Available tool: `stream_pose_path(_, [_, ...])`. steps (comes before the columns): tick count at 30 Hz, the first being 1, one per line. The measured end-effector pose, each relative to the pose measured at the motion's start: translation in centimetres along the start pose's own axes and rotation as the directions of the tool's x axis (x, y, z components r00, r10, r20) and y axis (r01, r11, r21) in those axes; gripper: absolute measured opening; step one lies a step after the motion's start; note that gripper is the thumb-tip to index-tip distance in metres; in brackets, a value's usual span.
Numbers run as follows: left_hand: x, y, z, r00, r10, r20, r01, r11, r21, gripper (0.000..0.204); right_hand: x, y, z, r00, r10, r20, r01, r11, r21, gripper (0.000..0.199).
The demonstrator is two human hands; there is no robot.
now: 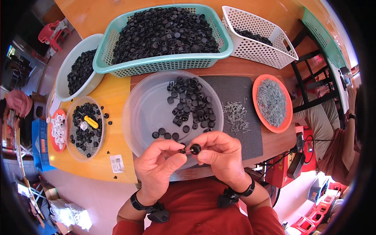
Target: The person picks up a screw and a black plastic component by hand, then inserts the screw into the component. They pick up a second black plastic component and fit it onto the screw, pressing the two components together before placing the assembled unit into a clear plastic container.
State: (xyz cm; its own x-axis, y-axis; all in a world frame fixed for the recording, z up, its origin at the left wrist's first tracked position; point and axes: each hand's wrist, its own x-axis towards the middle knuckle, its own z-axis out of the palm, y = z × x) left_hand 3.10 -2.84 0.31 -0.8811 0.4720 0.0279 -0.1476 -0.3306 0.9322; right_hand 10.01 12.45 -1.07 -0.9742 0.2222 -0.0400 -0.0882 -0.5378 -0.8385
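Above the near rim of a clear plastic basin (135, 113), my two hands meet. My left hand (156, 164) pinches a small black plastic piece (182, 149) between thumb and fingers, mostly hidden by the fingertips. In my right hand (222, 154), a round black cap (196, 149) is gripped by thumb and forefinger. A thin metal screw (188, 151) shows between the two pieces; whether it sits in both I cannot tell. Many black caps (192, 103) lie in the basin, mostly toward its right side.
Loose screws (236, 115) lie on a dark mat (250, 143), beside an orange-rimmed plate of screws (273, 102). Behind stand a green basket (164, 62) and a white basket (262, 55) of black parts. On the left, a clear tub (102, 135) holds a yellow-handled tool (91, 122).
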Motion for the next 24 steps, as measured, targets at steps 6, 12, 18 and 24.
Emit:
stream_pose_path(6, [-0.1,0.01,0.02,0.997,0.073,0.017,-0.075,0.982,0.173,0.021,0.22,0.18,-0.34,0.996,0.062,0.06,-0.071,0.984,0.162,0.03])
stream_pose_path(12, [-0.04,-0.24,0.05,0.988,0.156,0.008,-0.15,0.928,0.341,0.02,0.2,0.27,-0.04,0.999,0.045,0.019,-0.047,0.992,0.118,0.03])
stream_pose_path(18, [0.07,-0.11,0.14,0.973,0.227,0.049,-0.225,0.869,0.44,0.02,0.08,0.42,-0.09,0.999,0.044,-0.001,-0.044,0.994,0.097,0.03])
stream_pose_path(24, [0.1,0.01,0.28,0.96,0.268,0.079,-0.27,0.817,0.509,0.021,0.04,0.65,-0.14,1.0,0.025,-0.011,-0.025,0.999,0.033,0.031])
